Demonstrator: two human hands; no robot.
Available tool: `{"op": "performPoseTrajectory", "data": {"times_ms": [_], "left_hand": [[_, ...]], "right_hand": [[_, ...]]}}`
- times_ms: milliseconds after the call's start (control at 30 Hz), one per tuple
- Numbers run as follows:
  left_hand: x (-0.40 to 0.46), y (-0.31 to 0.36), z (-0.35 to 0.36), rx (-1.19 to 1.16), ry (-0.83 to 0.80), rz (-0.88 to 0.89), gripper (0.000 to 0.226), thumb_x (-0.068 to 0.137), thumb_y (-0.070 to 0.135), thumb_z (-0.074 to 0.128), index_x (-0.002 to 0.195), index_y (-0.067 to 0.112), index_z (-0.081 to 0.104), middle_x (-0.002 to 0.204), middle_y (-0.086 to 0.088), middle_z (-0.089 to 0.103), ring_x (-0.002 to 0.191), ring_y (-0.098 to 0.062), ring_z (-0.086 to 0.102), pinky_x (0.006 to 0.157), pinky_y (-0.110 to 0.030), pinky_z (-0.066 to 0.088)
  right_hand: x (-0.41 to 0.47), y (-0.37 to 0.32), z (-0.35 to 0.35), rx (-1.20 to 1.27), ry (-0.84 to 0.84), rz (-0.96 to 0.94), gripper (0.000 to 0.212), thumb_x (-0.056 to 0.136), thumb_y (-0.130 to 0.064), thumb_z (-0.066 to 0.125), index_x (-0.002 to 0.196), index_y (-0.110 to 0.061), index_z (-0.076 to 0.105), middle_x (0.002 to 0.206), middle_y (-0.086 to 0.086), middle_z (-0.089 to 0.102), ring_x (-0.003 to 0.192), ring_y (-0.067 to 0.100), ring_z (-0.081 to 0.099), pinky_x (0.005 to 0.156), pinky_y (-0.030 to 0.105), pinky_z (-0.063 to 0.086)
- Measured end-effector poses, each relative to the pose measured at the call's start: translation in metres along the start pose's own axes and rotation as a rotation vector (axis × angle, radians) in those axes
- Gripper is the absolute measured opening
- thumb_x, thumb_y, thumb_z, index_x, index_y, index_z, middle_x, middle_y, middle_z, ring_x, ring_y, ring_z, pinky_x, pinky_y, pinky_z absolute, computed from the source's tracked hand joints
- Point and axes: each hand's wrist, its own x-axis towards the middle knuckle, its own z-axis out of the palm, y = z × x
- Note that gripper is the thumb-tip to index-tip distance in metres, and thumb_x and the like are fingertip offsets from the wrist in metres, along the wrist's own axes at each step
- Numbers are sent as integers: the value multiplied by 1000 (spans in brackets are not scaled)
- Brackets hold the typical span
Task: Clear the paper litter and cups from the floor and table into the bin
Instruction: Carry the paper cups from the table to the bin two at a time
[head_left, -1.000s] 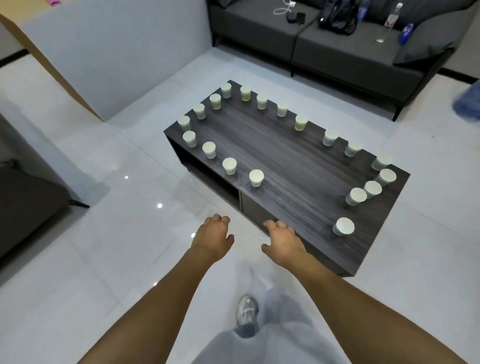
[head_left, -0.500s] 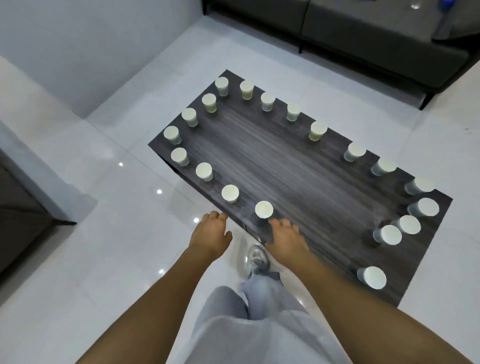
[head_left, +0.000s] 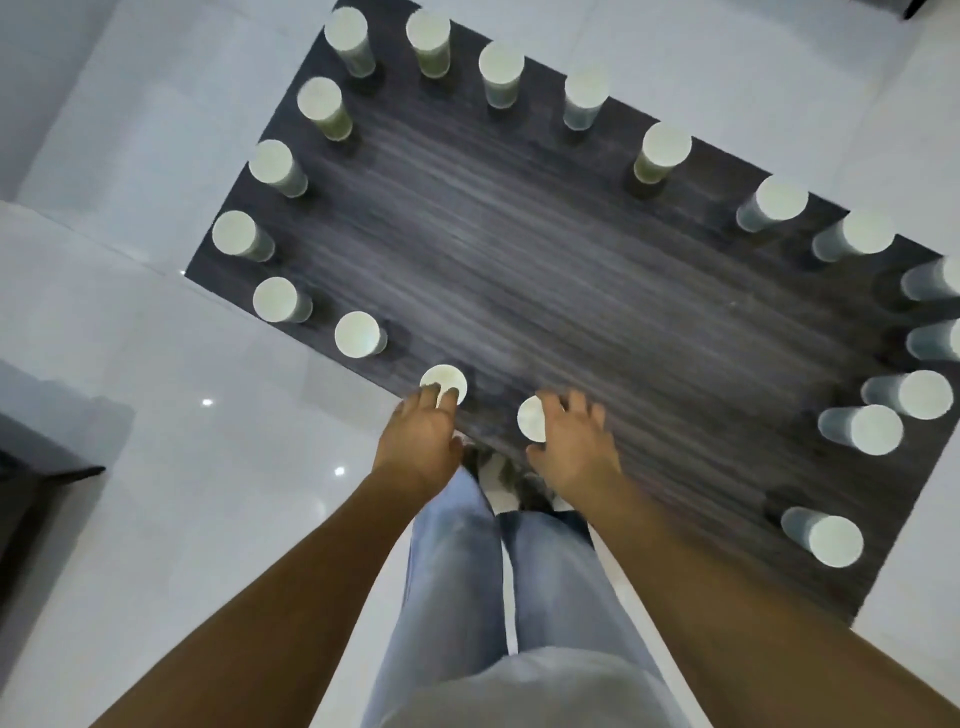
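A glossy white tiled floor (head_left: 156, 519) fills most of the view, with several small bright light reflections (head_left: 207, 402) on its left part. A dark piece of furniture (head_left: 31, 467) juts in at the left edge and casts a grey shadow on the tiles beside it. At the bottom centre are 2 legs in light blue jeans (head_left: 457, 571), and the dark shoes (head_left: 530, 491) stand close together on the floor just beside the near edge of the surface. A pale garment (head_left: 519, 691) covers the waist. In the top right corner a dark furniture leg (head_left: 914, 6) is barely visible.
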Motion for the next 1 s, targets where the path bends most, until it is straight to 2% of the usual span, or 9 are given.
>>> {"op": "performPoseTrajectory", "data": {"times_ms": [100,233,367,467,533,700,833,1000], "left_hand": [[39,-12,18,127,-49,68,72,94,29,55,151,18,13,159,-8,12,146,-29,9,120,-37,10],[81,-24,40,258,-73,144,74,94,26,55,152,25,8,160,-10,1,147,-35,-3,118,-47,5],[99,-34,56,296,-143,189,73,90,18,63,148,27,19,159,-10,6,146,-35,4,117,-50,15],[100,-40,58,238,-143,220,66,88,8,61,143,25,28,151,-10,22,139,-31,22,112,-42,32],[97,-41,54,195,-156,245,65,87,10,59,143,24,29,147,-8,28,134,-28,28,108,-40,38],[85,-23,24,252,-211,342,67,88,16,60,146,26,26,147,-7,27,135,-28,27,108,-41,38],[67,18,-12,323,-167,444,67,87,16,62,144,26,29,148,-8,21,134,-30,26,104,-42,40],[25,80,-35,438,-135,601,64,86,19,65,141,23,33,139,-9,24,129,-28,29,98,-40,47]], "right_hand": [[29,-1,22,38,-9,53,69,88,-29,64,146,-31,27,151,7,18,132,34,25,103,46,38],[61,-3,51,38,-4,105,78,86,-25,70,148,-35,24,159,4,2,140,38,14,110,52,33],[80,-2,71,46,12,144,76,84,-16,70,146,-30,27,157,5,6,138,38,17,108,53,36],[80,-1,75,92,48,169,63,85,-13,66,139,-24,37,147,8,26,130,34,30,102,48,43],[76,-2,74,129,62,174,56,86,-13,64,136,-22,40,141,7,34,127,32,34,100,46,45],[44,-5,53,249,115,244,56,86,-15,66,135,-23,41,137,6,38,126,29,36,99,44,46],[-3,2,26,420,200,327,51,87,-19,64,133,-23,42,136,4,39,124,29,37,97,43,47],[-81,32,18,575,352,478,54,87,-24,64,135,-22,38,135,4,41,123,28,38,96,41,46]]}}
